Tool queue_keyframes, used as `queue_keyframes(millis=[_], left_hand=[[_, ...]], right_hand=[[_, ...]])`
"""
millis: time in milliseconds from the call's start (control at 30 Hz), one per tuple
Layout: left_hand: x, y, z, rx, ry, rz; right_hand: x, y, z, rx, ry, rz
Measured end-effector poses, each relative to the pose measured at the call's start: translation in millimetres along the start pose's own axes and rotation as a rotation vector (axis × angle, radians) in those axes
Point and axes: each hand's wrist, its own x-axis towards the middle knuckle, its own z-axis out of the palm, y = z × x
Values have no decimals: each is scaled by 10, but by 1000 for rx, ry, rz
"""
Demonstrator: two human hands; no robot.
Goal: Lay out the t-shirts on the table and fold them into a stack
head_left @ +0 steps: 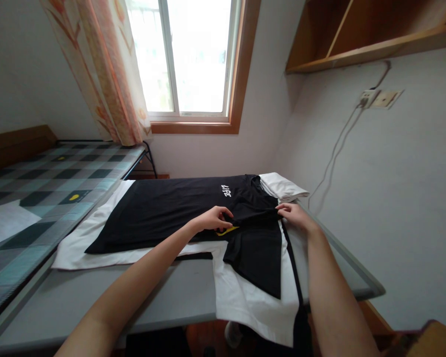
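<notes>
Pinching the short-sleeved black cloth T-shirt [163, 208] at two points, the person has a line of fabric between the hands, and keeping that line taut is what matters most here. The T-shirt lies spread on a short-sleeved white cloth T-shirt [241, 292], which in turn lies on a flat grey tabletop [193, 287]. The left hand [215, 218] makes a narrow pinch, thumb and fingers closed on the black cloth beside a small yellow print [226, 230]; the right hand [293, 214] has its fingertips closed on the shoulder edge, near the collar. The near black sleeve [260, 263] lies between them and the person, pointing toward the near edge. To handle it well, both pinches should take only the top black layer, since the white one lies directly beneath and could easily come up too. Lifting both hands evenly, with a slight outward pull, ought to carry the sleeve over in one piece and keep the fold straight. The cloth around the white lettering [226, 190] is best left flat, and any creases near the collar smoothed with the fingers. A hard tug could drag the white sleeve, which already hangs past the table's near edge.
</notes>
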Motion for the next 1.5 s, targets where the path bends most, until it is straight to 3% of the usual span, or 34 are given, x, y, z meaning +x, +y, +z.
queue_keyframes(millis=[133,367,500,600,733,833,1000,1100,1300,1500], left_hand=[[56,-35,61,-20,186,-4],[163,-156,83,117,381,74],[175,-186,51,280,485,149],[171,-197,76,326,439,148],[130,-193,184,394,452,192],[78,-180,267,481,471,246],[51,-162,279,499,396,237],[51,-118,231,480,430,235],[-68,73,208,742,295,299],[-116,144,254,931,306,293]], right_hand=[[-55,-102,104,-158,-70,-100],[-51,-249,289,-504,196,-15],[-84,-284,297,-662,221,77],[-124,-313,346,-728,226,42],[-146,-388,493,-718,317,-234],[-102,-470,627,-728,249,-327],[95,-591,790,-811,126,-219],[218,-647,866,-815,80,-172],[345,-777,1001,-759,6,-90],[312,-876,1154,-786,75,-97]])
